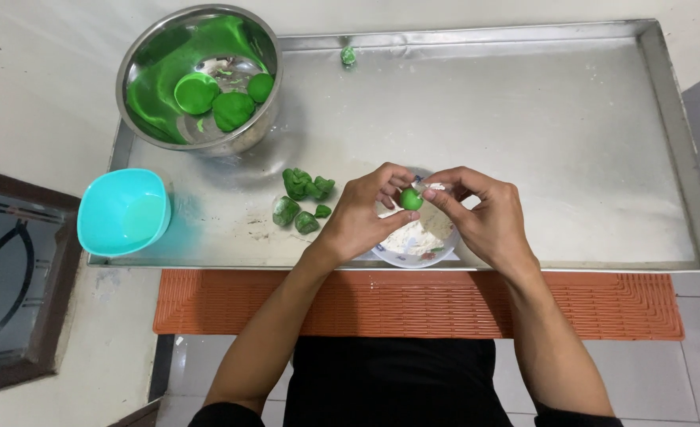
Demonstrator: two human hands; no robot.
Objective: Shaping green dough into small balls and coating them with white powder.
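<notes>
Head view, looking down. The left hand (362,212) and right hand (476,213) meet over the near edge of a large steel tray (524,119), fingertips of both curled inward and pinching one small green dough ball (411,199) held between them, lifted clear of the tray. Directly beneath the two hands sits a small shallow dish of white flour (417,241), partly hidden by the fingers; whether a hand touches the dish cannot be told.

Just beyond the left hand's knuckles, to its outer side, lies a cluster of small green dough pieces (302,198) on the tray surface, some folded, some rounded, close together. Farther out from the left hand stands a turquoise plastic bowl (123,212) at the tray's left edge. Well beyond the left hand, at the tray's far left corner, a round steel mixing bowl (148,47) holds three green dough lumps (231,109); its inner wall reflects green. A single small green scrap (348,55) lies at the tray's far rim, well ahead of both hands. Below the wrists, an orange ribbed mat (603,304) runs along the tray's near side.
</notes>
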